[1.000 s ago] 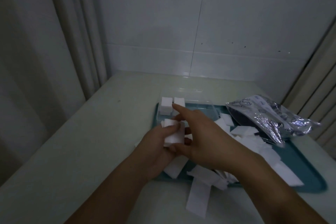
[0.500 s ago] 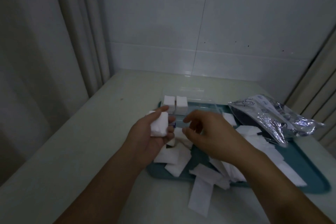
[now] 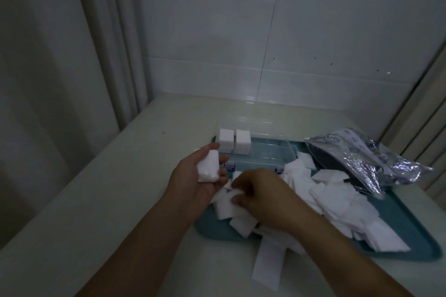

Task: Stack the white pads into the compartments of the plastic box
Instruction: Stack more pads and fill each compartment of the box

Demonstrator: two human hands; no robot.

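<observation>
Two bare forearms and hands, seen from above

The left hand (image 3: 196, 177) and right hand (image 3: 261, 196) are uncovered, as are both forearms down to the bottom edge of the view: no sleeves, gloves, rings, watch or bracelet show on them. The fingers are slim, with short plain nails; dim light blurs any finer detail.

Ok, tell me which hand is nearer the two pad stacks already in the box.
Left. The left hand, holding a wad of pads, sits just in front of the stacks; the right hand is lower, picking among loose pads.
</observation>
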